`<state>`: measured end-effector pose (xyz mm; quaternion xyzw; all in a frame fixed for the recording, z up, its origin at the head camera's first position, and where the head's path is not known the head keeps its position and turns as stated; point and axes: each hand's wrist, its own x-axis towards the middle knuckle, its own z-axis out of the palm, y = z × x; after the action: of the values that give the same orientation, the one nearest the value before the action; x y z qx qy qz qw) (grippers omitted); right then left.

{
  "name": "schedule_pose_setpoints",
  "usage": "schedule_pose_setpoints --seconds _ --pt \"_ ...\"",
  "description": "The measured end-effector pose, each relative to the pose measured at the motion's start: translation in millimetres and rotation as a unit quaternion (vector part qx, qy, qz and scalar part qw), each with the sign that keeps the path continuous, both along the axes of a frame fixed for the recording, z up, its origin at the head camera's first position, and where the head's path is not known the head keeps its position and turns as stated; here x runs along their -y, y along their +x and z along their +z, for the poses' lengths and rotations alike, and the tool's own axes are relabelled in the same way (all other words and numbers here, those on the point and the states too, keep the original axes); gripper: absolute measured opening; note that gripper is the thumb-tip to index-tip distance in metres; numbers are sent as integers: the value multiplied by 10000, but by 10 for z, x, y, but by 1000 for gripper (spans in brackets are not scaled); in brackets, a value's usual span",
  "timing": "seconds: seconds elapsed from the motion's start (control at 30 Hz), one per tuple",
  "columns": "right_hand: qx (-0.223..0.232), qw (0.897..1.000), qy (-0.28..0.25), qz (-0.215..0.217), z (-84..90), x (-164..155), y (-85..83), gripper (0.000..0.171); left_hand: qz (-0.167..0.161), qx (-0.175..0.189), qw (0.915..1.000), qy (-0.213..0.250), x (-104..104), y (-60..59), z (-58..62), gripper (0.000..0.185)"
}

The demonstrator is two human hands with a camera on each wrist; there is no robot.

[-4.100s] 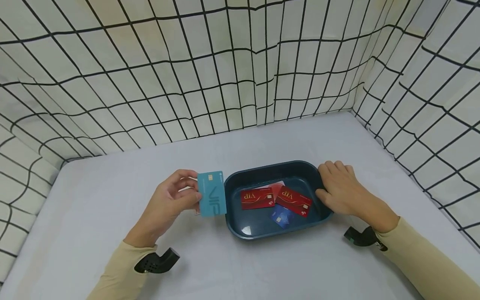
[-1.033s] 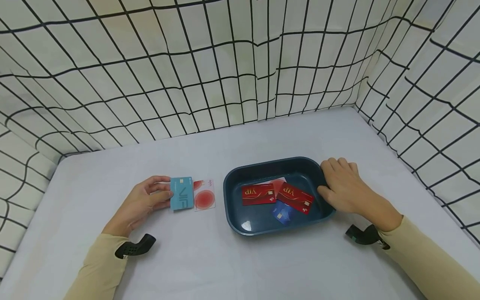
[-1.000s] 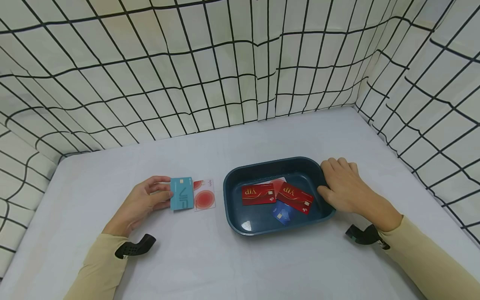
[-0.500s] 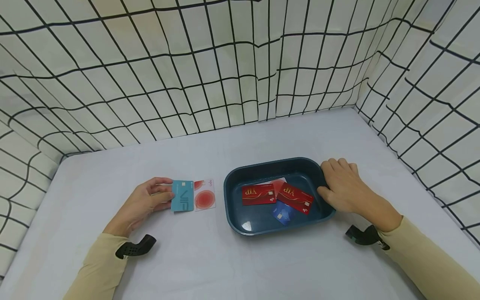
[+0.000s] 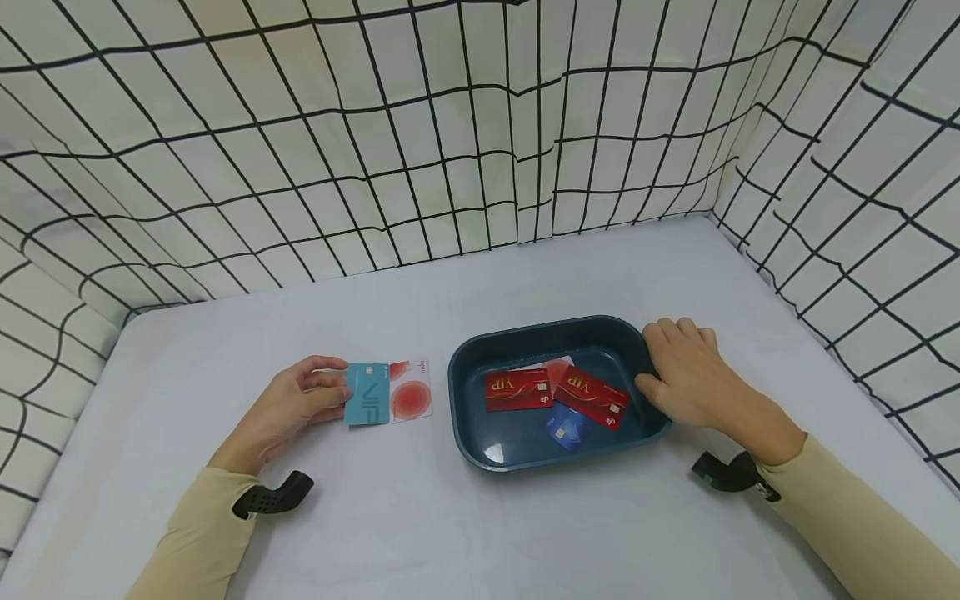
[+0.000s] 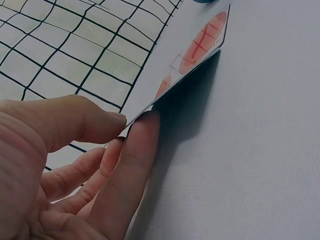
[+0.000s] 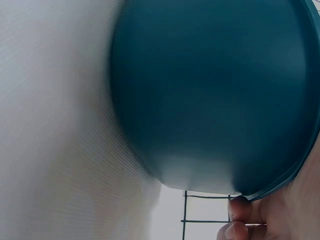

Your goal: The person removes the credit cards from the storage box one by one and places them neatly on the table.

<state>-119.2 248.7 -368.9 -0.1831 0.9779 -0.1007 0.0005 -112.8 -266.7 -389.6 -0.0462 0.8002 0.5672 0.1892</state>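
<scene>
My left hand (image 5: pixel 288 408) pinches the left edge of a teal VIP card (image 5: pixel 367 393) between thumb and fingers, low over the white table. Just right of that card lies a white card with red circles (image 5: pixel 411 400). In the left wrist view the thumb (image 6: pixel 100 122) presses from above and a finger supports from below, with the card seen nearly edge-on. My right hand (image 5: pixel 690 375) grips the right end of a dark blue tray (image 5: pixel 480 454), thumb inside and fingers over the rim. The right wrist view shows the tray's outer wall (image 7: pixel 210 100) beside the fingertips.
Inside the tray lie a left red VIP card (image 5: pixel 517 390), a right red VIP card (image 5: pixel 592 398), a blue card (image 5: pixel 566 427) and a pale red card (image 5: pixel 558 371) partly beneath the red ones. White walls with a black grid (image 5: pixel 420 125) border the table (image 5: pixel 480 533).
From beside the tray, my left hand has moved left and down with the teal card, bringing the white card into view. Lately the teal card has lowered slightly. My right hand keeps its grip.
</scene>
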Motion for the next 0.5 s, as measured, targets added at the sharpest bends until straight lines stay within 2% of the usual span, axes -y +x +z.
schedule_pose_setpoints --seconds 0.5 --pt "-37 10000 0 6 -7 -3 2 25 -92 -13 9997 -242 -13 -5 23 62"
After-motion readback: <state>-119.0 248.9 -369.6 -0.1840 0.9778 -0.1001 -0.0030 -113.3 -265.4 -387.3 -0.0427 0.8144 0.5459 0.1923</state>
